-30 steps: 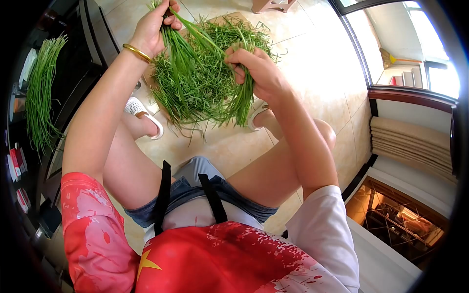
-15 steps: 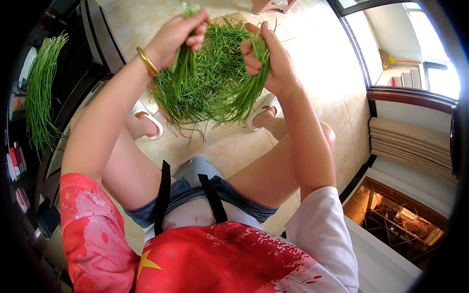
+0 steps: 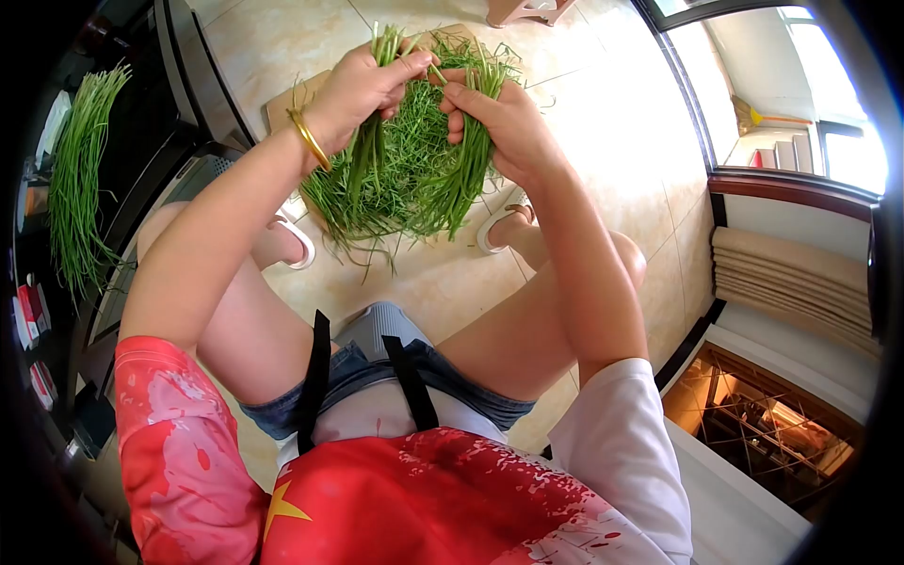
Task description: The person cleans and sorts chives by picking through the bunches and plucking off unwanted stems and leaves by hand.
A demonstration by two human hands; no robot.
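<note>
My left hand, with a gold bracelet at the wrist, is closed around a bunch of garlic chives whose pale ends stick up above the fist. A second bunch of chives hangs from my right hand, which grips it near the top. The fingertips of both hands come close together at a thin stalk between them. Below them lies a loose heap of chives on a piece of cardboard on the floor.
On the dark cabinet at the left rests a long bundle of chives. My feet in white clogs stand on either side of the heap. A pink stool is at the top, and a glass door is at the right.
Both hands have moved closer together over the heap. The right hand has shifted left with its chives, and the left hand has come slightly down and right, baring cardboard at the left.
</note>
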